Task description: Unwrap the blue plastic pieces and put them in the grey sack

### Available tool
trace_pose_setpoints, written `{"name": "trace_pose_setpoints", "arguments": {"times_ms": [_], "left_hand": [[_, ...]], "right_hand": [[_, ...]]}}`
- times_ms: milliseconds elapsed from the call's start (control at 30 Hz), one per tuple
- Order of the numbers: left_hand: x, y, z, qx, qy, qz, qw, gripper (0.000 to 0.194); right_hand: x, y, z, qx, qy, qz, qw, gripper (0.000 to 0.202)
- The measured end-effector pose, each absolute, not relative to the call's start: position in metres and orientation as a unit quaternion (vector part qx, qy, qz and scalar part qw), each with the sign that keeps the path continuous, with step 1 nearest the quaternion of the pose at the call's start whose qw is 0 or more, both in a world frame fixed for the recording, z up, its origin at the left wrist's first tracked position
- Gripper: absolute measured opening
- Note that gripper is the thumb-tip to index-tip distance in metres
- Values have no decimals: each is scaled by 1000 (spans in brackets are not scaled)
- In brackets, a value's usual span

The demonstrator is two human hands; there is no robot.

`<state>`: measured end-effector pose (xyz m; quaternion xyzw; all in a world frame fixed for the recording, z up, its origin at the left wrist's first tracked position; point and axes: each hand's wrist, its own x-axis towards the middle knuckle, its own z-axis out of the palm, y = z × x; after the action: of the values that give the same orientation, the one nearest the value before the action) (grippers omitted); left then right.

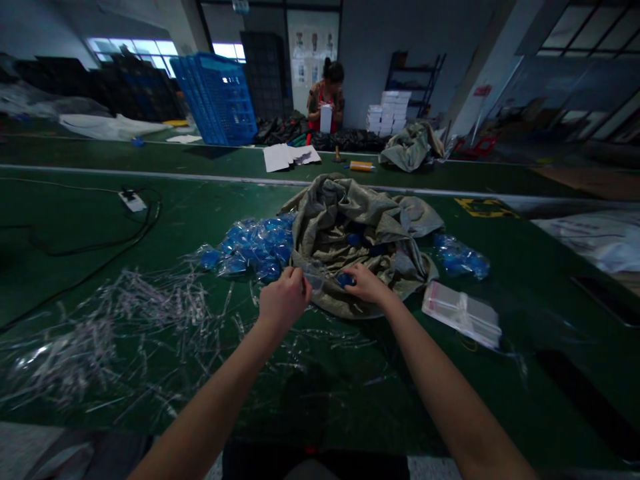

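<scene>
My left hand (284, 298) is closed on the edge of a clear plastic bag (315, 281), in front of an open woven sack (345, 200). To its right, my right hand (366, 285) pinches a small blue item (345, 279) at the sack's near rim. More blue items (354, 238) lie inside the sack. Left of the sack is a heap of blue items in clear bags (255, 245), and a smaller group of bagged blue items (461, 257) lies to its right. A stack of flat clear bags (463, 313) rests right of my right forearm.
Clear plastic strips (150, 300) are scattered at the left, near a black cable (100, 270). A phone (606, 300) lies at the right. Across the table are a blue crate (215, 100), papers (290, 156), another sack (413, 147) and a person (326, 100) holding a white box.
</scene>
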<state>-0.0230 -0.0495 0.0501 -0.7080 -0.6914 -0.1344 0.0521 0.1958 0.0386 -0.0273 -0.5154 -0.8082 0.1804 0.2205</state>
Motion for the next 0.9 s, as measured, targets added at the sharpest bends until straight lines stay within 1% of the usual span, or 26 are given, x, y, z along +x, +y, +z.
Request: {"name": "trace_pose_setpoints", "arguments": {"times_ms": [100, 200, 367, 433, 500, 533, 567, 633, 700, 733, 800, 900], "left_hand": [[-21, -48, 47, -715, -684, -137, 49, 28], [-18, -47, 45, -718, -680, -140, 47, 28], [-11, -47, 42, -723, -676, -136, 42, 29], [-9, -47, 42, -727, -672, -139, 43, 29], [-7, -47, 41, -729, -669, -140, 39, 28], [-7, -47, 41, -730, -668, -139, 35, 28], [-5, -48, 41, -731, -667, -138, 31, 28], [-3, -49, 41, -734, -665, -137, 23, 27], [0, -50, 42, -739, -660, -137, 14, 26], [1, -50, 42, -742, -656, -137, 9, 25], [2, -51, 42, -746, -650, -141, 3, 24], [1, -51, 40, -748, -643, -165, 0, 23]], "right_hand": [[203, 29, -22, -525, -803, 161, 232, 36], [213, 15, -7, -547, -789, 119, 254, 38], [230, -6, 19, -548, -798, 3, 252, 50], [233, -13, 26, -546, -793, 6, 272, 44], [231, -23, 32, -563, -755, 46, 333, 32], [226, -29, 34, -568, -728, 88, 373, 31], [220, -36, 36, -568, -696, 144, 415, 33], [201, -51, 37, -523, -633, 303, 484, 40], [178, -64, 34, -469, -565, 429, 526, 43], [168, -68, 31, -455, -542, 470, 528, 43], [152, -73, 21, -460, -512, 495, 530, 41], [144, -73, 6, -490, -518, 450, 538, 38]]}}
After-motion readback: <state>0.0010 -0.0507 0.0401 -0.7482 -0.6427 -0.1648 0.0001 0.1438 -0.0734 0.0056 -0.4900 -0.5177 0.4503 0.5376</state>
